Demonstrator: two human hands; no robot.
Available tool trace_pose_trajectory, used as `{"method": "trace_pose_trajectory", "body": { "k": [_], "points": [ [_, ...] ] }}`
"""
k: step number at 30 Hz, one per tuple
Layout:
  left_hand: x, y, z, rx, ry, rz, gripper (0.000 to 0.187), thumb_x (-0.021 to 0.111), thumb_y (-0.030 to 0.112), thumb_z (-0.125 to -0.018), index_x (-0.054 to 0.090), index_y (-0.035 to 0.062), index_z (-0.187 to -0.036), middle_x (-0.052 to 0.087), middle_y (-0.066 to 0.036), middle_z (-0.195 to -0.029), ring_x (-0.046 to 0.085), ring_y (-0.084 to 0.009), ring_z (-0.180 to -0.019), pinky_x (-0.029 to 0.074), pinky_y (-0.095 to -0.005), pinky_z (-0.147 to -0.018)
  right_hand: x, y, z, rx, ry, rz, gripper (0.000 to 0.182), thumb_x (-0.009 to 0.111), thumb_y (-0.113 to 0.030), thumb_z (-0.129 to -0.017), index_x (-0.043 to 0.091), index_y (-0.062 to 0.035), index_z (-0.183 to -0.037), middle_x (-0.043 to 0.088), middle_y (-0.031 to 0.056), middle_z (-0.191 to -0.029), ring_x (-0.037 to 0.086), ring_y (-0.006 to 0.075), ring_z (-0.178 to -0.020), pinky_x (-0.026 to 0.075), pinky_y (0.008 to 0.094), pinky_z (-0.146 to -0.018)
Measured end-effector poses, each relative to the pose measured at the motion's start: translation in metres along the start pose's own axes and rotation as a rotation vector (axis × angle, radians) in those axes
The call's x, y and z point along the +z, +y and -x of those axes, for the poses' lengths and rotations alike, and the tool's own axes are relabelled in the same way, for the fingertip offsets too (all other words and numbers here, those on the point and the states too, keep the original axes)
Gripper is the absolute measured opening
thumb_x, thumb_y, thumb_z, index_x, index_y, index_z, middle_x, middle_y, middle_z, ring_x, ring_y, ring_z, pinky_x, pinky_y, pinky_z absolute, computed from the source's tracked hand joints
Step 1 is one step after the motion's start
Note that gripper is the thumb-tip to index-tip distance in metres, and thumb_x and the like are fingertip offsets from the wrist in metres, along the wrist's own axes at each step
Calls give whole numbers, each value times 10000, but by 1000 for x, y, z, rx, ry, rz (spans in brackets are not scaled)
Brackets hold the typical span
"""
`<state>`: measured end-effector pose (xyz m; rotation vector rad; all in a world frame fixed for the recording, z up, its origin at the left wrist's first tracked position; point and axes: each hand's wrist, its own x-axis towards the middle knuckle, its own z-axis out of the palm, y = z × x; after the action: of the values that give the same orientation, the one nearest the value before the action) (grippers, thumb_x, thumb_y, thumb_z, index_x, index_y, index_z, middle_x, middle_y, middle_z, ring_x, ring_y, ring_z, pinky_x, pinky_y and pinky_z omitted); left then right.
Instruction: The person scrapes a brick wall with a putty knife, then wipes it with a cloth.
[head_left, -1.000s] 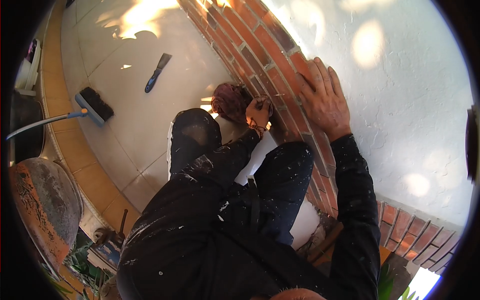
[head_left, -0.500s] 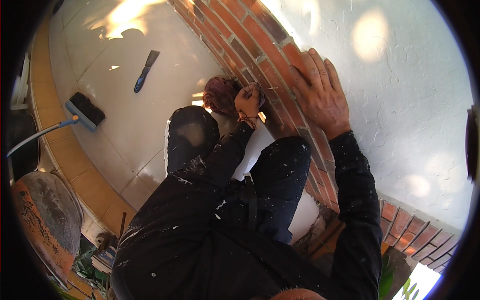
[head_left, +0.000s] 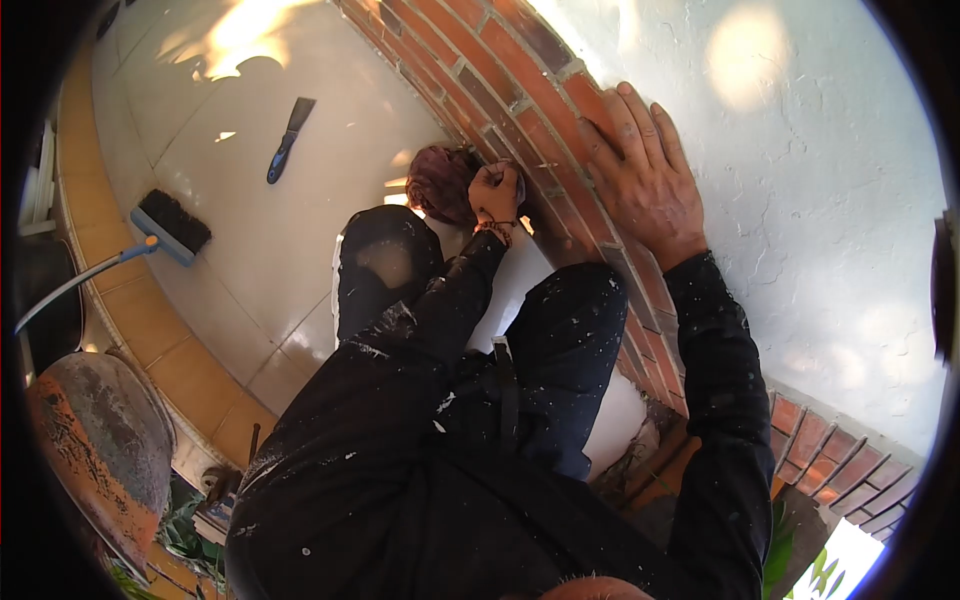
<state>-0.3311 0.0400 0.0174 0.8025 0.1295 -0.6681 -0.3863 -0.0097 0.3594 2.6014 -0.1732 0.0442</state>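
Note:
My left hand (head_left: 494, 194), with a beaded bracelet on the wrist, is closed at the foot of the brick wall band (head_left: 540, 160). Its fingers are curled round what looks like a bit of cloth pressed to the bricks, mostly hidden by the hand. Touching that hand on its left is a crumpled dark red cloth (head_left: 438, 185) on the floor. Higher up, my right hand (head_left: 655, 190) lies flat with fingers stretched, over the top of the bricks and the edge of the white wall (head_left: 820, 200).
A putty knife (head_left: 290, 140) lies on the pale tiled floor (head_left: 215, 250). Farther left are a blue brush head with dark bristles (head_left: 172, 228) on a pole and a worn orange-grey pot (head_left: 105, 440). Yellow tiles (head_left: 150, 330) edge the floor. My knees are bent close to the bricks.
My left hand has shifted slightly along the foot of the bricks. My right hand stays flat on the wall; the whole view has tilted a little.

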Motion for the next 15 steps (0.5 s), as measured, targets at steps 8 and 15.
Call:
{"method": "trace_pose_trajectory", "body": {
  "k": [8, 15],
  "points": [
    [14, 18, 2, 98, 44, -128, 208, 789, 121, -941, 720, -44, -1046, 741, -59, -861, 651, -103, -691, 508, -248, -634, 0, 1, -3, -4, -4, 24, 464, 660, -283, -1008, 638, -164, -1456, 416, 137, -1643, 341, 289, -1572, 263, 474, -1300],
    [21, 27, 2, 17, 60, -157, 204, 785, 123, -938, 713, -47, -1025, 736, -52, -850, 644, -98, -683, 508, -246, -627, 2, 2, -3, -4, 44, 4, 441, 593, -230, -979, 646, -133, -1406, 446, 146, -1610, 347, 288, -1563, 254, 453, -1306]
  ]
}}
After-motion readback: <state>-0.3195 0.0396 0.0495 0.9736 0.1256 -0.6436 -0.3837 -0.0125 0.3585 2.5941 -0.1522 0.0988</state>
